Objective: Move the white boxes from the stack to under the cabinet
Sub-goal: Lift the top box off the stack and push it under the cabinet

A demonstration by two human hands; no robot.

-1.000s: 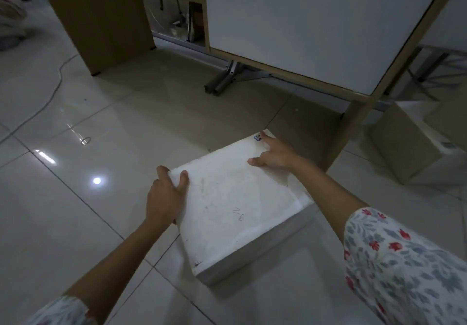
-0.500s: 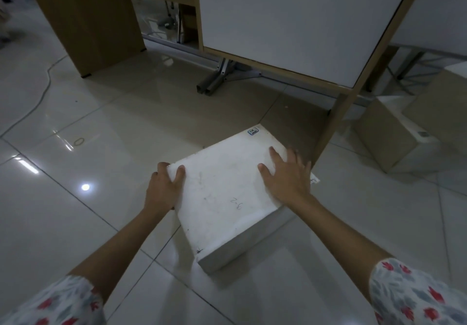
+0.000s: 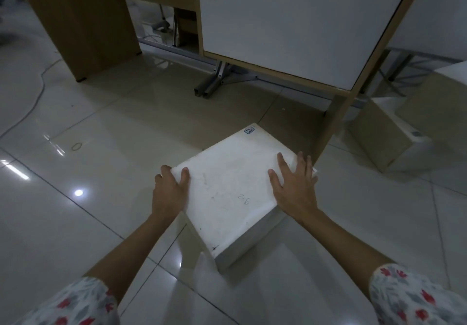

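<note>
A flat white box (image 3: 232, 185) lies on the tiled floor in front of the cabinet (image 3: 290, 28), its far corner near the cabinet's right leg. It has a small label at the far corner and handwriting on top. My left hand (image 3: 170, 188) grips the box's left corner, thumb on top and fingers curled over the side. My right hand (image 3: 294, 185) lies flat on the top at the right edge, fingers straight. The gap under the cabinet lies just beyond the box.
A metal frame foot (image 3: 214, 81) sits on the floor under the cabinet. A wooden desk panel (image 3: 75, 21) stands at the left. More boxes (image 3: 389, 135) stand at the right beyond the cabinet's leg (image 3: 333, 125). A cable (image 3: 27, 102) runs along the floor at the left.
My right hand slid back from the box's far corner to its right edge and flattened. The box has shifted slightly; my left hand kept its grip.
</note>
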